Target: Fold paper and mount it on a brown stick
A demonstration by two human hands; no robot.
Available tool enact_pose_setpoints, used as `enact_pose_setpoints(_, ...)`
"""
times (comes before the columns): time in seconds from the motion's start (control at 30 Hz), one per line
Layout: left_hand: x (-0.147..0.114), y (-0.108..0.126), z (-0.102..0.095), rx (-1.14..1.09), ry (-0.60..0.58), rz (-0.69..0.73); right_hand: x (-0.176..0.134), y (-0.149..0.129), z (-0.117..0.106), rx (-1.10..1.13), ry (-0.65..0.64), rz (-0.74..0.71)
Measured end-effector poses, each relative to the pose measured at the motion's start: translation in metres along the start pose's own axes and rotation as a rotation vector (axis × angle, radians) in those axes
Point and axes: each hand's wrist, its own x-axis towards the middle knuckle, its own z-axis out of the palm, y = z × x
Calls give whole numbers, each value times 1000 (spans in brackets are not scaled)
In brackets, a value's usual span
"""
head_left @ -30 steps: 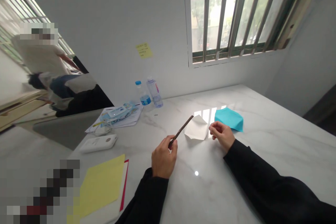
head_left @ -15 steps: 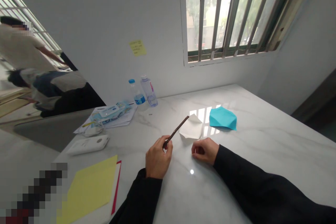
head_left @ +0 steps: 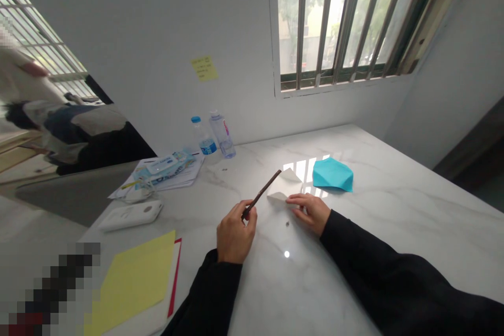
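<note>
My left hand (head_left: 236, 233) is closed around the lower end of a thin dark brown stick (head_left: 263, 193). The stick slants up and away to the right. My right hand (head_left: 311, 212) has its fingers stretched forward, with the fingertips at the near edge of a creased white sheet of paper (head_left: 290, 182). Its thumb looks apart from the fingers. On the tabletop just below that hand lies a small brown bit (head_left: 287, 223). A folded turquoise piece of paper or cloth (head_left: 333, 174) rests beyond my right hand.
Two plastic bottles (head_left: 222, 136) stand by the wall. At left on the marble table (head_left: 394, 194) are papers with a wipes pack (head_left: 167, 165), a white device (head_left: 132, 216) and a yellow sheet (head_left: 137, 273). People are visible beyond the partition (head_left: 79, 184).
My right hand has uncurled and reached forward to the white paper's edge. The small brown bit below it has come into view. My left hand keeps the stick in nearly the same place.
</note>
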Motion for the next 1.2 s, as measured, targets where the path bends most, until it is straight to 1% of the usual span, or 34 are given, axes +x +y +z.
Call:
enact_pose_setpoints(0.07,1,0,-2,-13,45,-17,4,-4,-7,63,80,43)
enact_pose_setpoints(0.1,2,0,-3,-21,73,-31,7,-5,-13,125,143,71)
enact_pose_setpoints(0.2,5,-3,-6,-40,124,-66,15,-1,-43,323,364,166)
enact_pose_setpoints(0.27,6,-4,-7,-43,118,-75,19,13,-67,376,512,278)
enact_pose_setpoints(0.3,6,-5,-7,-44,113,-76,20,23,-78,366,565,356)
enact_pose_setpoints(0.33,6,-5,-8,-43,109,-77,20,34,-88,303,643,443)
enact_pose_setpoints(0.37,6,-5,-8,-41,106,-78,19,46,-97,203,688,528)
enact_pose_setpoints(0.5,6,-2,-9,-31,92,-77,12,83,-121,7,731,655)
enact_pose_setpoints(0.63,7,-1,-10,-17,75,-62,3,99,-132,-168,760,731)
enact_pose_setpoints(0.7,7,-1,-10,-9,72,-59,0,102,-136,-220,745,739)
enact_pose_setpoints(0.8,8,-3,-10,-4,63,-54,-2,101,-139,-278,727,709)
enact_pose_setpoints(0.87,7,-3,-9,-2,50,-50,-1,95,-137,-295,712,665)
enact_pose_setpoints(0.93,6,-5,-7,3,25,-39,3,83,-130,-275,650,598)
enact_pose_setpoints(1.0,5,-7,-4,12,-12,-12,7,65,-116,-214,517,500)
enact_pose_setpoints(1.1,3,-14,2,33,-66,24,10,31,-84,-94,236,331)
enact_pose_setpoints(1.13,2,-16,4,42,-79,28,9,20,-71,-46,123,265)
enact_pose_setpoints(1.17,2,-18,6,51,-92,30,7,10,-59,23,-37,156)
enact_pose_setpoints(1.2,1,-20,7,59,-107,33,5,1,-47,68,-122,79)
